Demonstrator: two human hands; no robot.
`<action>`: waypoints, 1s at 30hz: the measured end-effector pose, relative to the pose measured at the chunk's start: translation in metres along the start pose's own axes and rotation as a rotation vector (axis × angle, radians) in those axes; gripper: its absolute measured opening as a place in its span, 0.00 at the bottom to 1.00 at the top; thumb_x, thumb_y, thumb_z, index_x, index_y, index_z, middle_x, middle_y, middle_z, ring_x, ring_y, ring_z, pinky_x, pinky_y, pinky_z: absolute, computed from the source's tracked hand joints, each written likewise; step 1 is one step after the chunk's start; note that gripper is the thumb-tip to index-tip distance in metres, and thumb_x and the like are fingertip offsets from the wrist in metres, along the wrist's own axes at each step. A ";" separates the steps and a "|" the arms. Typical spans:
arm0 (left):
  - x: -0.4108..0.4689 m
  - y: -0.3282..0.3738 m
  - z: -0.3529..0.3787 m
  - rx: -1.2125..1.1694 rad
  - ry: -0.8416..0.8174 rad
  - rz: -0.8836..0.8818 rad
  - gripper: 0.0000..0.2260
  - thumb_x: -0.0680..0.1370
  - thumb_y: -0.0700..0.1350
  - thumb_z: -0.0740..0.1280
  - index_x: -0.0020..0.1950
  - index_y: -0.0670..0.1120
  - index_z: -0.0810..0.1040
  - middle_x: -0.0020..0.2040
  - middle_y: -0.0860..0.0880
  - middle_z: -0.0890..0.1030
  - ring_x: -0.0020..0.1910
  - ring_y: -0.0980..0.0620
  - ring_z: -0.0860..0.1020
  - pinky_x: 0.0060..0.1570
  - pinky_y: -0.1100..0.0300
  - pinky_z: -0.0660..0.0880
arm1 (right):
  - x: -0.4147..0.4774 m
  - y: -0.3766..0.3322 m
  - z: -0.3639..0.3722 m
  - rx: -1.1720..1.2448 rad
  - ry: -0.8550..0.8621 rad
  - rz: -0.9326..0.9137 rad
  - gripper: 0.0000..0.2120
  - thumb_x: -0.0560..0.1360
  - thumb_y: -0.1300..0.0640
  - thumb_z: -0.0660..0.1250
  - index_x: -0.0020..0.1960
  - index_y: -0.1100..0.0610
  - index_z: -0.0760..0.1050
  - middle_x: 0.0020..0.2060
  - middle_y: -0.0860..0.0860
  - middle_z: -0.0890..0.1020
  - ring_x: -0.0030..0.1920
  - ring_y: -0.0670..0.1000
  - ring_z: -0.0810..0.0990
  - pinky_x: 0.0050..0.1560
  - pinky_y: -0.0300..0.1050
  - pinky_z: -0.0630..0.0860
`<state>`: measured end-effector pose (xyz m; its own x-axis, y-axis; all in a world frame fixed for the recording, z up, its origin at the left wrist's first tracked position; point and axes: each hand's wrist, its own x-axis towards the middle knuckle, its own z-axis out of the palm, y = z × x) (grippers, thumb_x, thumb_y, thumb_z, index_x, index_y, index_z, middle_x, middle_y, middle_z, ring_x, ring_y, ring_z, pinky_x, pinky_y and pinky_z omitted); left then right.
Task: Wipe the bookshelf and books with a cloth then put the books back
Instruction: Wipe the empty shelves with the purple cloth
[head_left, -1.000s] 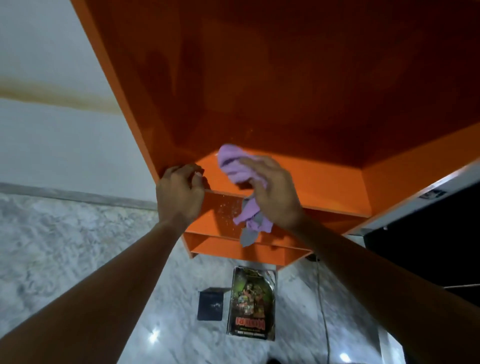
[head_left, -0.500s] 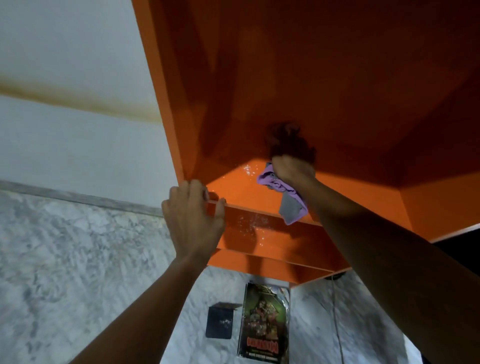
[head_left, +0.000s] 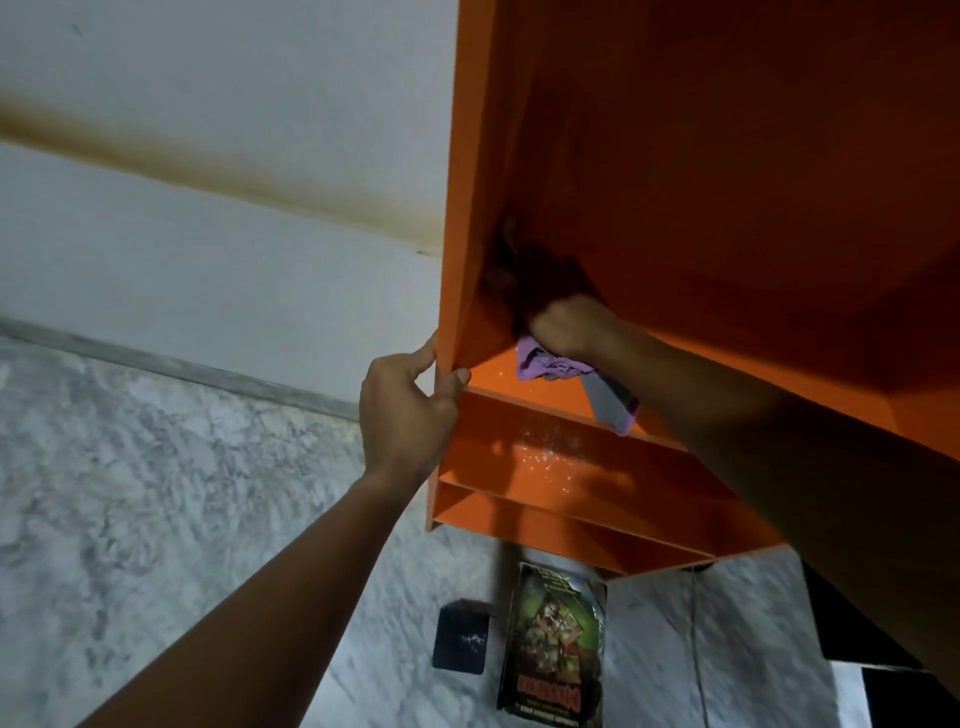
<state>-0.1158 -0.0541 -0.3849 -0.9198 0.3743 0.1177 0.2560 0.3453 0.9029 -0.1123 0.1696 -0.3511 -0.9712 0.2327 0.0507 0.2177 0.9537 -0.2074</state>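
Observation:
An orange bookshelf fills the upper right of the head view, seen from above. My right hand is deep in the back left corner of a compartment, shut on a purple cloth pressed to the shelf board, with a grey end of the cloth hanging over the front edge. My left hand grips the front edge of the shelf's left side panel. Two books lie on the floor below: a large green-covered book and a small dark book.
White specks of dust dot the shelf boards below the cloth. A marble floor spreads to the left, meeting a white wall with a brown stain. A thin cable runs over the floor, and dark furniture stands at the lower right.
My right hand has carried the cloth from the shelf's front edge back and left into the corner. My left hand has shifted from the shelf board's front to the side panel's edge.

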 end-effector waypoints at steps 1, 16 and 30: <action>0.001 -0.001 -0.003 -0.006 -0.021 0.004 0.20 0.79 0.56 0.70 0.69 0.51 0.80 0.62 0.53 0.84 0.58 0.48 0.83 0.58 0.46 0.81 | -0.012 -0.002 0.002 -0.046 0.037 -0.070 0.18 0.85 0.52 0.57 0.75 0.51 0.69 0.75 0.58 0.69 0.71 0.58 0.70 0.69 0.59 0.67; -0.018 -0.022 -0.015 -0.042 -0.040 0.147 0.23 0.79 0.51 0.55 0.73 0.52 0.75 0.60 0.47 0.84 0.56 0.54 0.77 0.55 0.49 0.79 | -0.160 0.009 0.011 -0.442 0.009 -0.704 0.23 0.77 0.61 0.69 0.72 0.62 0.74 0.75 0.57 0.71 0.77 0.56 0.66 0.79 0.54 0.54; -0.026 -0.088 0.072 -0.261 0.402 0.512 0.30 0.75 0.56 0.58 0.77 0.48 0.70 0.63 0.43 0.81 0.59 0.47 0.77 0.57 0.54 0.73 | -0.150 0.041 0.048 -0.933 0.455 -0.789 0.19 0.80 0.50 0.68 0.60 0.65 0.82 0.71 0.58 0.76 0.76 0.59 0.67 0.77 0.54 0.65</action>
<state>-0.0927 -0.0324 -0.4968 -0.7540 0.0697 0.6532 0.6532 -0.0260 0.7568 0.0377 0.1647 -0.4144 -0.7878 -0.5792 0.2094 -0.2292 0.5912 0.7733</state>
